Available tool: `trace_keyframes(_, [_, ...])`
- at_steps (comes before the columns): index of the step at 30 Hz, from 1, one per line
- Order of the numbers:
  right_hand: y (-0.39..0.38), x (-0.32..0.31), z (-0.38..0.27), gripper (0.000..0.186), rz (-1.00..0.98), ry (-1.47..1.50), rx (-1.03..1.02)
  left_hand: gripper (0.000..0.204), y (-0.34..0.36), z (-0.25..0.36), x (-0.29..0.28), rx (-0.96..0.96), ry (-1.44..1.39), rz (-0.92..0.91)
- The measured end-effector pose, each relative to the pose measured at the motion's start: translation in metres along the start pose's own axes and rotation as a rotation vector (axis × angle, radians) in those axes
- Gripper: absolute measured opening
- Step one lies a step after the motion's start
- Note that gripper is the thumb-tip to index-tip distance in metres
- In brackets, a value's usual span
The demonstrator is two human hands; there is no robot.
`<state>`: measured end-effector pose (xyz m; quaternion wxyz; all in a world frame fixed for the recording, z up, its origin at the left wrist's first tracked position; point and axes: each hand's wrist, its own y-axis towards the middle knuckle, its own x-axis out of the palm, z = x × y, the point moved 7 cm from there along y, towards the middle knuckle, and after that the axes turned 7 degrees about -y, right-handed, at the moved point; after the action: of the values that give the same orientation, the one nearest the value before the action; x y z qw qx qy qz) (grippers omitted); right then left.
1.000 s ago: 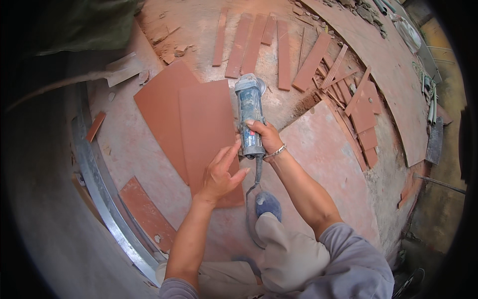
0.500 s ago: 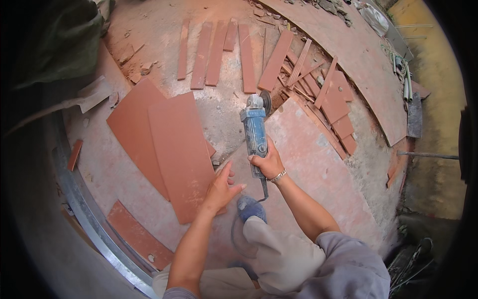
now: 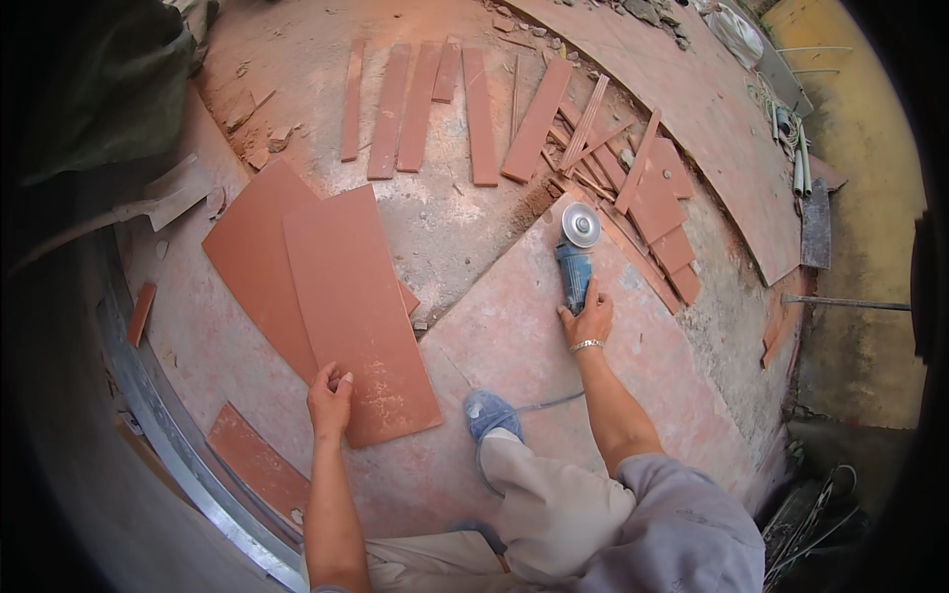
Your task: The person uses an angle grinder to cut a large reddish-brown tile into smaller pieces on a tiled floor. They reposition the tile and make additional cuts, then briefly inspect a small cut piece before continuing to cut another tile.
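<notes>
My right hand (image 3: 590,318) is wrapped round the blue body of an angle grinder (image 3: 574,274), low over the pinkish slab. The grinder's round metal disc (image 3: 581,225) faces up, and its cord runs back past my blue shoe (image 3: 489,411). At the left edge of the upper reddish-brown tile (image 3: 371,326), my left hand (image 3: 330,397) has its fingers curled in; whether they grip the tile's edge does not show. That long tile partly covers another large tile (image 3: 255,262) lying at an angle beneath it.
Several narrow tile strips (image 3: 479,114) lie spread at the far side. Stacked offcuts (image 3: 652,203) are at the right. A shovel (image 3: 178,203) and a long metal channel (image 3: 163,415) lie at the left; a loose tile piece (image 3: 259,460) lies near the channel.
The grinder has moved right and turned so its disc faces up. My left hand has gone left to the upper tile's edge, its fingers now curled. The cord has shifted beside my shoe.
</notes>
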<state>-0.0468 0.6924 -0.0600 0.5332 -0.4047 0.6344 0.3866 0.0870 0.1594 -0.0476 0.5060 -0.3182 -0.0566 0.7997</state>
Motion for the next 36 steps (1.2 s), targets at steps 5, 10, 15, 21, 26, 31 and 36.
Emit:
trace_keyframes(5, [-0.003, 0.002, 0.002, 0.104, -0.034, 0.063, 0.041, 0.049, 0.003, -0.03, -0.023, 0.014, 0.165, 0.127])
trace_keyframes(10, [-0.005, -0.024, -0.009, 0.1, 0.004, 0.03, 0.021, 0.054, -0.018, -0.041, -0.031, -0.169, 0.394, 0.169])
trace_keyframes(15, [-0.045, -0.015, -0.082, 0.079, -0.31, 0.463, -0.303, 0.064, -0.032, -0.055, -0.027, -0.446, 0.334, 0.139])
trace_keyframes(21, [-0.178, 0.06, -0.192, 0.066, -1.043, 0.48, -0.464, 0.067, -0.039, -0.069, -0.022, -0.492, 0.193, 0.124])
trace_keyframes(26, [-0.195, 0.068, -0.211, 0.041, -1.232, 0.757, -0.193, 0.086, -0.041, -0.055, -0.02, -0.51, 0.178, 0.157])
trace_keyframes(31, [-0.199, 0.057, -0.223, 0.031, -1.318, 0.811, -0.256, 0.081, -0.052, -0.034, -0.035, -0.576, -0.006, 0.248])
trace_keyframes(36, [-0.219, 0.028, -0.242, 0.03, -1.314, 0.789, -0.447, 0.077, -0.069, -0.045, -0.059, -0.634, 0.026, 0.305])
